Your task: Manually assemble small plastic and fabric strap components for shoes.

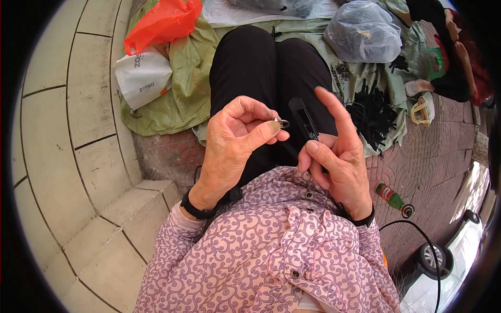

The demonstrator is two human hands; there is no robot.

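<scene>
What the left hand (235,133) pinches seems a ring (284,124).

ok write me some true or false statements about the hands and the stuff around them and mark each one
1. The left hand pinches a small ring-like piece. True.
2. The right hand is empty. False: it holds a slim black object.
3. A black band circles the left wrist. True.
4. The orange-red bag lies to the right of the legs. False: it is to their left.
5. The bottle to the right is green. True.
</scene>
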